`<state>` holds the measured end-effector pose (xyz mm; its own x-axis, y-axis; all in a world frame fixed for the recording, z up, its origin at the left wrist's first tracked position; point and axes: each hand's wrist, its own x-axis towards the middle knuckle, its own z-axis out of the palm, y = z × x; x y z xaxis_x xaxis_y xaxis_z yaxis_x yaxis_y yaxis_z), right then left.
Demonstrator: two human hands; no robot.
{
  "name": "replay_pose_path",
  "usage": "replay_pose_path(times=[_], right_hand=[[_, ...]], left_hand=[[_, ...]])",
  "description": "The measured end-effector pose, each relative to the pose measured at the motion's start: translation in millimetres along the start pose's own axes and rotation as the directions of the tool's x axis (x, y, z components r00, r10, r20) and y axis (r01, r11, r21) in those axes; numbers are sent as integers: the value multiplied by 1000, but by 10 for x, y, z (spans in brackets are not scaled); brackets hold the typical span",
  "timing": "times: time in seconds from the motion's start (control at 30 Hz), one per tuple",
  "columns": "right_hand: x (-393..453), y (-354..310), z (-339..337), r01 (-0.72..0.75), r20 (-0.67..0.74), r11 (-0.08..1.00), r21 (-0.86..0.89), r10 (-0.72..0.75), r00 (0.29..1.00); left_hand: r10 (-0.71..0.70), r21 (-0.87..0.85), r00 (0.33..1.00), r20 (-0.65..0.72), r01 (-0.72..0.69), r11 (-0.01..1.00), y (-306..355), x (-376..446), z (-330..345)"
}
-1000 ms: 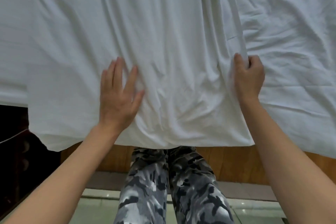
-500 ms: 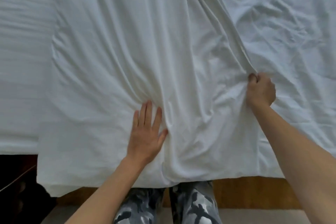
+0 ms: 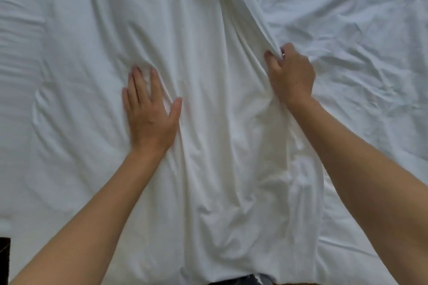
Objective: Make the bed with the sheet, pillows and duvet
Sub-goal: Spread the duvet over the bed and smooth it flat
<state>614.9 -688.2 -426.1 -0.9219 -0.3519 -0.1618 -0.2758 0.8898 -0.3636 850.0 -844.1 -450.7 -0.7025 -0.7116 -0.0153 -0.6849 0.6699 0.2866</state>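
The left hand (image 3: 150, 118) lies flat near the middle of the frame, palm down, fingers straight and a little spread, the thumb angled out to the right; it presses on the white sheet (image 3: 208, 169) and holds nothing. The right hand (image 3: 291, 74), right of centre and slightly higher in the frame, has its fingers curled, pinching a raised fold of the same sheet; the bunched fabric runs from that grip as a thick ridge up toward the top centre of the frame. Both bare forearms reach in from the lower corners.

Between the hands the sheet is stretched into long shallow creases that run down to the lower edge of the frame, where the fabric gathers into deeper folds. To the left of the left hand the cloth is smoother, with a curved wrinkle at mid-left.

To the right of the pinched ridge, filling the upper right and right side of the frame, is a more crumpled white layer (image 3: 359, 41); I cannot tell whether it is another sheet, the duvet or the mattress cover.

At the lower left corner a small dark patch (image 3: 4, 259) shows past the cloth. At the bottom centre a sliver of grey patterned trousers (image 3: 257, 279) shows below the sheet's edge.
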Motion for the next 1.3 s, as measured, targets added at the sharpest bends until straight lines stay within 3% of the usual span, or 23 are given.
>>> replay_pose_path(times=[0.07, 0.17, 0.33, 0.47, 0.57, 0.77, 0.97, 1.07, 1.13, 1.2, 1.27, 1.3], right_hand=[[332, -286, 65, 106, 9, 993, -56, -105, 994], [685, -651, 151, 138, 29, 988, -68, -137, 990], [976, -956, 289, 207, -78, 977, -45, -210, 974], [1174, -1229, 293, 306, -81, 948, -90, -313, 946], [1303, -1318, 231, 338, -58, 933, -126, -347, 936], [1434, -1149, -17, 196, -124, 977, -80, -204, 971], [1555, -953, -456, 135, -190, 989, -65, -145, 971], [1727, -739, -787, 11, -253, 1000, -29, -18, 967], [1879, -538, -1029, -130, -297, 990, 47, 138, 945], [1952, -344, -1168, -220, -321, 972, 83, 235, 917], [1918, -228, -1119, -249, -271, 965, 80, 262, 926], [1871, -189, -1028, -256, -202, 964, 64, 264, 943]], left_hand=[[-27, 36, 999, 16, 27, 999, 91, 325, -9], [-75, 138, 997, 20, 72, 988, 171, 700, -11], [-207, 208, 978, -9, 204, 956, 243, 1133, -9], [-151, 126, 986, -77, 160, 979, 265, 1298, 3], [36, 221, 991, -126, -7, 975, 201, 1372, -18], [-152, 298, 986, 68, 126, 946, 216, 1463, -105], [-7, 337, 970, 243, -78, 938, 209, 1735, -182], [-25, 176, 972, 233, -17, 984, 396, 1784, -339], [5, -79, 987, 161, 8, 997, 586, 1752, -461], [5, -362, 996, 93, 29, 932, 720, 1635, -494], [-22, -440, 989, 146, 85, 894, 684, 1502, -347], [-12, -352, 980, 196, 82, 932, 634, 1444, -253]])
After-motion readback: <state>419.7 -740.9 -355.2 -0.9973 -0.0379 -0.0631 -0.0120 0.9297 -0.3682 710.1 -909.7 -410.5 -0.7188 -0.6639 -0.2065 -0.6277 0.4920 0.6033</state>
